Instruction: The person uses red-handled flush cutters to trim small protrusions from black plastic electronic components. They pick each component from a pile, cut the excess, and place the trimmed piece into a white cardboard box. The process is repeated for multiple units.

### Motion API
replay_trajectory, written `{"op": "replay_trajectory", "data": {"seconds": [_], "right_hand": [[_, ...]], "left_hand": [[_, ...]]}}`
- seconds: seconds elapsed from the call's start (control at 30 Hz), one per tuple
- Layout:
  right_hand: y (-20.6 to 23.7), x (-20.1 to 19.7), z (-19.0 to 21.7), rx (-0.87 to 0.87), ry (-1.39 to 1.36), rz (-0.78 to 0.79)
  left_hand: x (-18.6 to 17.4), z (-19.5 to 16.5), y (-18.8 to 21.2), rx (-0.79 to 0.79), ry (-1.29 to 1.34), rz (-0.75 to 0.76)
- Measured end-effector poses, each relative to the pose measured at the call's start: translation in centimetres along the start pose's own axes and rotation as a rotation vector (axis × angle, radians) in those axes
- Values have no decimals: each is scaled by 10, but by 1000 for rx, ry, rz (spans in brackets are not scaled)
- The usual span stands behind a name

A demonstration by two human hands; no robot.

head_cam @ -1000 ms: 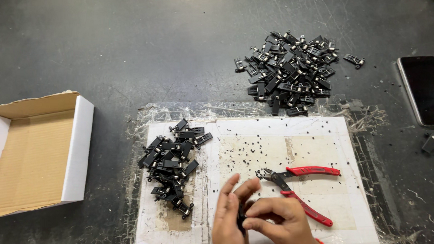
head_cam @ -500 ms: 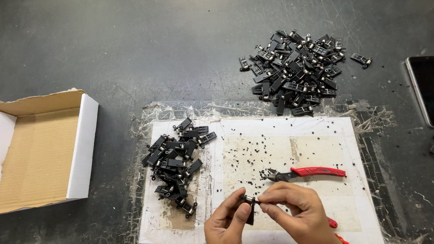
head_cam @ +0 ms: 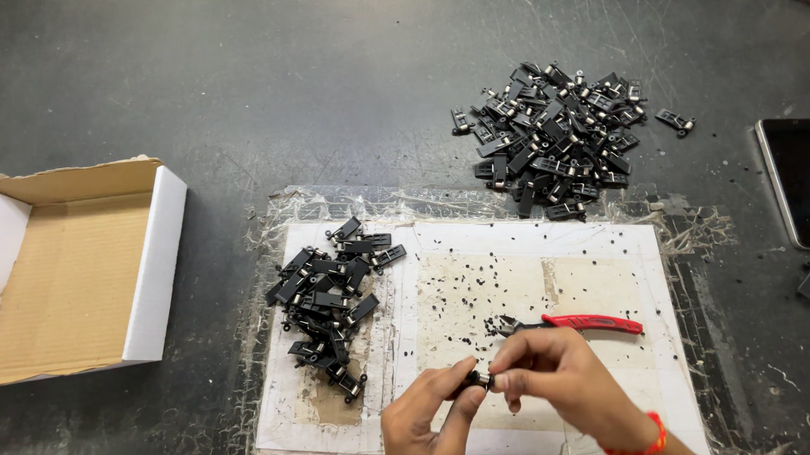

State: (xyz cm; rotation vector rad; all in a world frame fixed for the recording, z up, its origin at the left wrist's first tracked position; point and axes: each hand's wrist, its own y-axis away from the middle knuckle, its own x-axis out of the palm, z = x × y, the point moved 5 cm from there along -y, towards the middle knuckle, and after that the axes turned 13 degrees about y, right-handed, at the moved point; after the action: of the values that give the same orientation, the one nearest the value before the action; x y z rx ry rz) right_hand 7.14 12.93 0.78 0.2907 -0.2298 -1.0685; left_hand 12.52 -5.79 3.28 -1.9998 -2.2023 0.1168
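Since the earlier frame my hands rose off the white sheet (head_cam: 610, 254) | left hand (head_cam: 424, 420), right hand (head_cam: 561, 376): fingertips pinch small black part (head_cam: 477, 379) between them | red pliers (head_cam: 576, 323) just behind | advice: hold part square, light pressure.

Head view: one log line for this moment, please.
left hand: pinching small black part | right hand: pinching same part | red-handled pliers: lying on white sheet
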Motion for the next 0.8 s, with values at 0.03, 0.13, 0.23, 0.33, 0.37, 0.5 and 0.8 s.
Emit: {"op": "replay_trajectory", "data": {"seconds": [0.03, 0.13, 0.23, 0.33, 0.37, 0.5, 0.8], "right_hand": [[-7, -2, 1, 17, -20, 62], [-24, -29, 18, -47, 108, -115], [-21, -61, 49, -400, -174, -478], [-20, -59, 55, -367, -227, -450], [-20, -55, 52, -329, -188, -437], [-16, -38, 30, -209, -93, -411], [-11, 14, 20, -152, 264, -185]], "left_hand": [[-2, 0, -4, -27, -11, 10], [-14, -9, -26, 134, -308, 67], [-46, -20, -54, 375, -683, -27], [-69, -16, -72, 298, -963, 60], [-74, -15, -75, 260, -1040, 98], [-72, -12, -82, 106, -1197, 289], [-61, -10, -60, -95, -222, 2]]}}
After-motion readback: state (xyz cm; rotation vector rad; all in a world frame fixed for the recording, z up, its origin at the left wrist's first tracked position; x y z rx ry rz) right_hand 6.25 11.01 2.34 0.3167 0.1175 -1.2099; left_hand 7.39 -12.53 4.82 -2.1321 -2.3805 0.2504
